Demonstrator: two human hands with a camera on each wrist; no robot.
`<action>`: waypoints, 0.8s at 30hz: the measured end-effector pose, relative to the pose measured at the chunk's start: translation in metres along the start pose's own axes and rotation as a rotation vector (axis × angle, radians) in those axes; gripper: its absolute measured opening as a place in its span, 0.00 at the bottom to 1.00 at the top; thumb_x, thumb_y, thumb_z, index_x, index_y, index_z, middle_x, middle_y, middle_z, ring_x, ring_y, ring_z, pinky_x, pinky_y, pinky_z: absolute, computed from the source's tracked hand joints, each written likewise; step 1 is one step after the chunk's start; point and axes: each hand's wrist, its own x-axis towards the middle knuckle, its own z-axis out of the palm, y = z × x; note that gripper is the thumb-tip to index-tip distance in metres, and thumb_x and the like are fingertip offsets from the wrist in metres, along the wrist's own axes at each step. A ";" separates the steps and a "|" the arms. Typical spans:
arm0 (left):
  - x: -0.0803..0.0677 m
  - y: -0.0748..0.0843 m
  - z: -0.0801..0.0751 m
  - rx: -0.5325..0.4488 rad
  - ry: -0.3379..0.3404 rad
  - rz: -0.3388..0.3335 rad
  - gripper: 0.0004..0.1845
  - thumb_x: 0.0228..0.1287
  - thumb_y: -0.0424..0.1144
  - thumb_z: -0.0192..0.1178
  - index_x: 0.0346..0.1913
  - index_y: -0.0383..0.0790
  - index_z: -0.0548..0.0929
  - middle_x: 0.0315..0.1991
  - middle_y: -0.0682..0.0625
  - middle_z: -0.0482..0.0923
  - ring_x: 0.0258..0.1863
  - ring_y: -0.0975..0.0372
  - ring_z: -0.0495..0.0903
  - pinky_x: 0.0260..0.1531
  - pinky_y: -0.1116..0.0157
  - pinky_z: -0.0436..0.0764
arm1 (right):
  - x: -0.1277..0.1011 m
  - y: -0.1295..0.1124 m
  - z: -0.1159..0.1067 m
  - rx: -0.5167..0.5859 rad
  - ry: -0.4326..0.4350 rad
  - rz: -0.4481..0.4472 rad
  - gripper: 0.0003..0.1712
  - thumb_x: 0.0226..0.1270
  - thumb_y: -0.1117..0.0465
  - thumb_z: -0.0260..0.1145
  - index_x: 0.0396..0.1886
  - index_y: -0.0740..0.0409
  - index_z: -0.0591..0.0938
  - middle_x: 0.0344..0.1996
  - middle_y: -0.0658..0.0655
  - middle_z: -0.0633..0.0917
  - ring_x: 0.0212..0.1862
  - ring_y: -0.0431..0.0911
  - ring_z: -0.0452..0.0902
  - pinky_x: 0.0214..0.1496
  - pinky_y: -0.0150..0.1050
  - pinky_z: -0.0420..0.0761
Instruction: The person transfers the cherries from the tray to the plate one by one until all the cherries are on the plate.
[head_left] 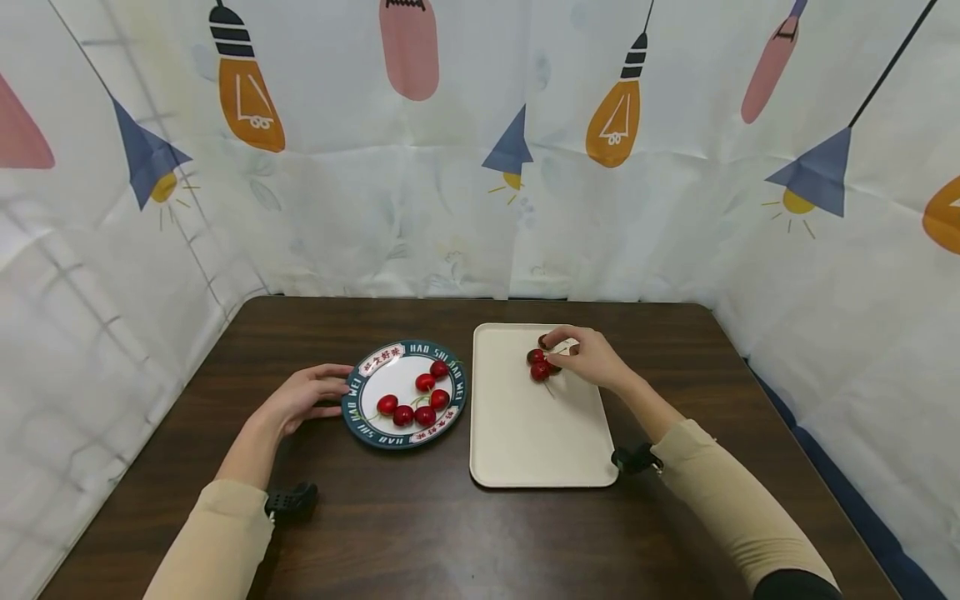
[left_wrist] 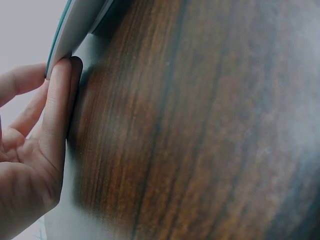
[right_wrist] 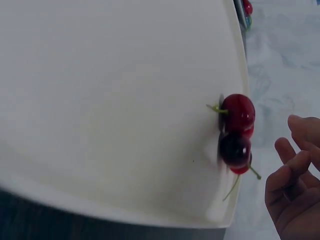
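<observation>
Left of the middle, a round plate (head_left: 375, 385) with a dark teal lettered rim holds several red cherries (head_left: 402, 415). My left hand (head_left: 307, 396) touches its left edge with fingertips and thumb; the left wrist view has the fingers against the raised-looking rim (left_wrist: 75, 40). Toward the far right corner of a cream rectangular tray (head_left: 525, 442), a small cluster of dark red cherries (head_left: 539, 371) lies with green stems. Over that cluster hovers my right hand (head_left: 592, 354), thumb and fingers apart. In the right wrist view its fingers (right_wrist: 287, 175) are beside the cherries (right_wrist: 237, 112), holding nothing visible.
Plate and tray stand side by side on a dark brown wooden table (head_left: 375, 533), a narrow strip of wood between them. A white curtain (head_left: 442, 217) printed with lamps hangs behind the table. A black strap (head_left: 292, 500) is on the left wrist.
</observation>
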 end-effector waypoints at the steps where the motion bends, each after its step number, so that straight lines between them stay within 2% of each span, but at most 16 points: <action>1: 0.000 0.000 0.000 -0.001 0.001 -0.001 0.30 0.77 0.38 0.58 0.76 0.32 0.64 0.67 0.34 0.67 0.47 0.59 0.81 0.49 0.60 0.86 | -0.001 0.002 -0.001 -0.001 0.005 0.005 0.16 0.71 0.61 0.70 0.55 0.58 0.84 0.51 0.57 0.85 0.52 0.54 0.78 0.47 0.46 0.79; 7: 0.000 0.001 0.000 -0.003 0.006 -0.008 0.31 0.77 0.38 0.59 0.76 0.32 0.64 0.65 0.35 0.70 0.48 0.58 0.81 0.49 0.60 0.86 | -0.005 0.012 -0.005 -0.013 0.031 0.016 0.15 0.70 0.62 0.70 0.55 0.60 0.85 0.50 0.57 0.86 0.57 0.54 0.77 0.58 0.52 0.78; 10: 0.000 0.002 0.000 -0.002 0.005 -0.012 0.31 0.77 0.38 0.59 0.76 0.32 0.65 0.65 0.35 0.70 0.48 0.58 0.81 0.49 0.60 0.86 | -0.005 0.016 -0.005 -0.032 0.039 0.023 0.14 0.70 0.62 0.71 0.53 0.59 0.86 0.47 0.55 0.86 0.55 0.54 0.78 0.52 0.47 0.78; 13: 0.000 0.001 0.000 -0.005 0.006 -0.015 0.30 0.77 0.38 0.59 0.76 0.33 0.65 0.66 0.35 0.69 0.48 0.58 0.81 0.49 0.60 0.86 | -0.007 0.018 -0.005 -0.047 0.035 0.029 0.14 0.70 0.61 0.71 0.53 0.58 0.86 0.46 0.55 0.87 0.53 0.54 0.79 0.50 0.47 0.77; 20: 0.000 0.001 0.000 -0.003 0.006 -0.013 0.31 0.77 0.39 0.59 0.76 0.33 0.65 0.66 0.35 0.69 0.48 0.58 0.81 0.49 0.60 0.86 | -0.007 0.021 -0.004 -0.068 0.019 0.059 0.15 0.69 0.61 0.71 0.53 0.59 0.85 0.45 0.56 0.87 0.54 0.54 0.79 0.57 0.54 0.78; 24: 0.001 -0.001 -0.001 -0.008 0.006 -0.009 0.31 0.76 0.39 0.59 0.76 0.33 0.65 0.66 0.35 0.69 0.48 0.58 0.81 0.49 0.60 0.86 | -0.005 0.021 -0.002 -0.084 0.008 0.059 0.16 0.68 0.60 0.72 0.52 0.60 0.85 0.45 0.57 0.86 0.54 0.55 0.79 0.58 0.56 0.78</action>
